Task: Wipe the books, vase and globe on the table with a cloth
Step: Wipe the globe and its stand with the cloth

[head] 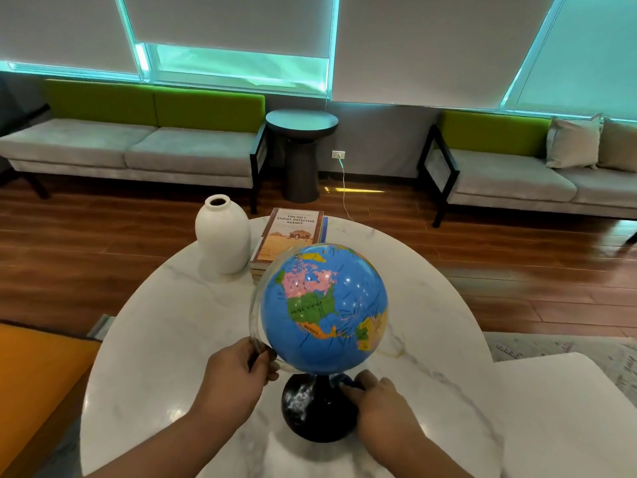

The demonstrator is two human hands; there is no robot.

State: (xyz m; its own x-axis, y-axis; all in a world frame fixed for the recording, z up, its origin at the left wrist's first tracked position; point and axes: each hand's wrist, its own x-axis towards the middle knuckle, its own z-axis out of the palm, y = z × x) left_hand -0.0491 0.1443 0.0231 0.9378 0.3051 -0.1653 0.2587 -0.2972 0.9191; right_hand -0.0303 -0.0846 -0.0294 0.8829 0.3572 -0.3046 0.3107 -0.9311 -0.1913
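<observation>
So the globe (pixel 324 308) is the shiny blue kind, with pink Canada, green United States and orange Mexico facing up. It sits on a glossy black base (pixel 317 414) with a clear arc (pixel 255 315) curving round its left side. It stands at the near middle of the round white marble table (pixel 165 339).

The left hand (pixel 238 370) is wrapped round the lower end of that clear arc. The right hand (pixel 375 396) has its fingers curled down on a dark blue cloth (pixel 349 381), pushed against the stem just under the ball. Only a scrap of the cloth shows.

Count-wise there's one globe, one vase and one cloth. There's also one stack of books (pixel 293 236), but I can't tell exactly how many are in it. The top cover reads "The No 1 Ladies Detective Agency".

The white vase (pixel 223 236) stands upright at the far edge, just left of the books. Its mouth is open and dark, so I can't see what's inside.

Behind the table are two grey-and-green sofas (pixel 138 150) and one dark side table (pixel 302 132).
</observation>
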